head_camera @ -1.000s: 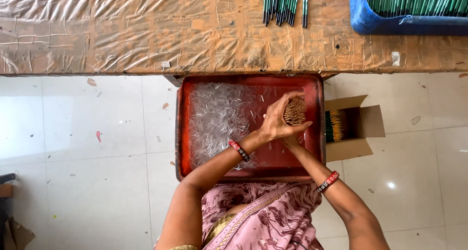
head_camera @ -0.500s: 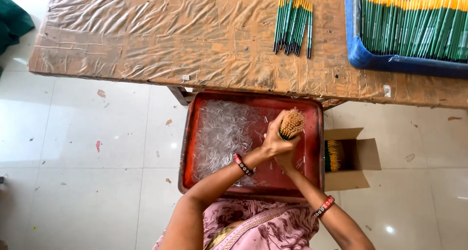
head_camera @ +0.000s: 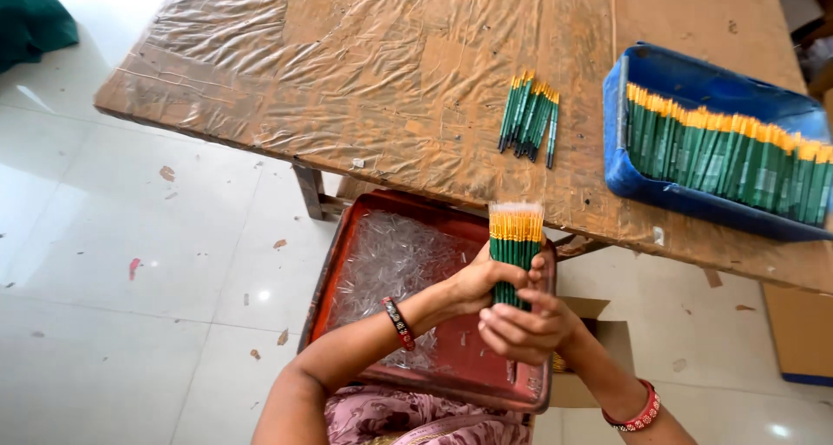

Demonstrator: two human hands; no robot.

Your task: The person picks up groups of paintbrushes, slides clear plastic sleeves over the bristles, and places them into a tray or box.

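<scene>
Both hands hold one upright bundle of thin green sticks with yellow bands and clear tips. My left hand wraps around the bundle's lower part from the left. Just below and in front of it, my right hand cups the bundle's base. The bundle stands above a red tray on my lap, which holds a heap of small clear plastic caps.
A plastic-covered wooden table lies ahead. On it are a small loose pile of the same green sticks and a blue crate filled with them. An open cardboard box sits on the white tiled floor at right.
The view has swung up toward the table. The bundle, seen end-on before, now stands upright in side view, raised a little over the tray, still gripped by both hands.
</scene>
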